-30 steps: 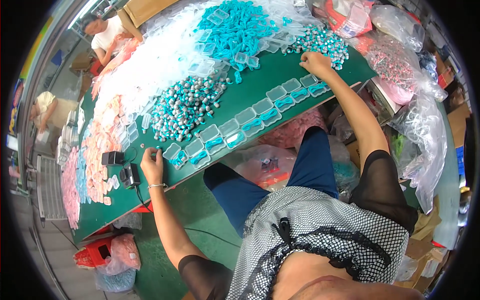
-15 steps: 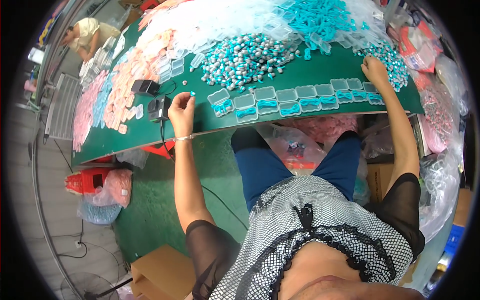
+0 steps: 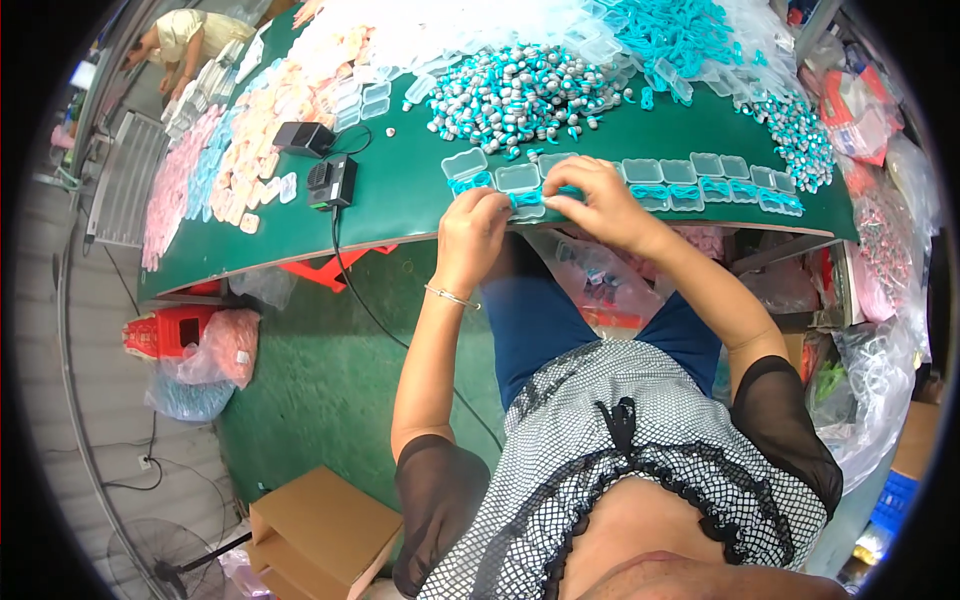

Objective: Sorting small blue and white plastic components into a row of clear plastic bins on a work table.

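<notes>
A row of small clear hinged plastic boxes (image 3: 517, 179) lies along the near edge of the green table, lids up, with bundles of teal cord (image 3: 714, 189) in them. My left hand (image 3: 474, 232) and my right hand (image 3: 598, 203) meet over the second box from the left. Fingers of both are pinched, with teal material (image 3: 525, 200) between the fingertips. Whether that is held or lies in the box is hard to tell. My hands partly cover the boxes around them.
Beyond the row sits a heap of grey-and-teal small pieces (image 3: 520, 95), with teal cords (image 3: 680, 40) and more pieces (image 3: 785, 135) to the right. A black device (image 3: 331, 182) with a cable stands left of my hands. A person (image 3: 185, 45) works at far left.
My left hand, which held a small teal piece by the black device, has moved right to the boxes. My right hand has come left from the right-hand heap. The view has shifted slightly.
</notes>
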Action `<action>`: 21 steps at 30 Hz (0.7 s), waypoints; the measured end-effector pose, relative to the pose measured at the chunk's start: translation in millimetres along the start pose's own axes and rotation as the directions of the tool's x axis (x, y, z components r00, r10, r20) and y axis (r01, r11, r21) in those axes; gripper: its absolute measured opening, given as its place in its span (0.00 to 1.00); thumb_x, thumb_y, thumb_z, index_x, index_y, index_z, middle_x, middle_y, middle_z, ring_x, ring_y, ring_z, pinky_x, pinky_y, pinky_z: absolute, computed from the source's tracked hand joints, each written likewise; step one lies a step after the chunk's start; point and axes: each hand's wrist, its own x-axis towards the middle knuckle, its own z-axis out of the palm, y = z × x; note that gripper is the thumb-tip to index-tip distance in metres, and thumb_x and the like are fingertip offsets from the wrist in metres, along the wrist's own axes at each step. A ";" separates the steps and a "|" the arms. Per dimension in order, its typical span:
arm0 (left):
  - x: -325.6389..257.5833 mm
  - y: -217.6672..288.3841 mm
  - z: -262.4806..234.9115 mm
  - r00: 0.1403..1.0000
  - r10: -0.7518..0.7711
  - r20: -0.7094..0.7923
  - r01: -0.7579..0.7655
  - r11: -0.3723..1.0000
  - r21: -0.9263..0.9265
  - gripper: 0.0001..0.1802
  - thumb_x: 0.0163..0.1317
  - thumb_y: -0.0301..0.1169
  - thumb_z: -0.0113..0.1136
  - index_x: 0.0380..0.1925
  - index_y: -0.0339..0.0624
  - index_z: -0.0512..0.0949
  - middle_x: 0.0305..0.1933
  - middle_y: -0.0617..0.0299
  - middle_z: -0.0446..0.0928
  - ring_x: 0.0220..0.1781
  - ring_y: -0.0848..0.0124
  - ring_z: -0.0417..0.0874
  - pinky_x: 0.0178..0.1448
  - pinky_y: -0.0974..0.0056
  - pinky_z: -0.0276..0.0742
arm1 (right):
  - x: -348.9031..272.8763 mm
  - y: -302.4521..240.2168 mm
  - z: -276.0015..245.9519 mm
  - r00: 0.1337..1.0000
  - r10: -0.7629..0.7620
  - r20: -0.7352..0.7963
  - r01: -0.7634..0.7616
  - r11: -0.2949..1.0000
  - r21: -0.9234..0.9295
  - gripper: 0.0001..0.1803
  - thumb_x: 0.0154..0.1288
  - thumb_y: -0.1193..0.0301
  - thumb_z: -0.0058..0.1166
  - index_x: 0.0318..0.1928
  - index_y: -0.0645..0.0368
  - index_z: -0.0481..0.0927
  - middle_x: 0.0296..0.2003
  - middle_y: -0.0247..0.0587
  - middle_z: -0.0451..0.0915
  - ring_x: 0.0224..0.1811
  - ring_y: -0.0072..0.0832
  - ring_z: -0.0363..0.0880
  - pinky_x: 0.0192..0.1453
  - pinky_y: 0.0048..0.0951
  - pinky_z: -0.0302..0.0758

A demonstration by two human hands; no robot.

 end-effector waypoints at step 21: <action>13.8 12.0 -4.3 0.978 -0.196 0.070 0.193 0.980 0.051 0.06 0.51 0.24 0.63 0.31 0.43 0.80 0.33 0.58 0.76 0.32 0.59 0.80 0.36 0.57 0.75 | -2.5 -6.8 24.9 0.998 0.023 -0.055 -0.043 0.918 -0.395 0.05 0.51 0.67 0.62 0.30 0.47 0.81 0.35 0.27 0.74 0.47 0.29 0.70 0.55 0.46 0.56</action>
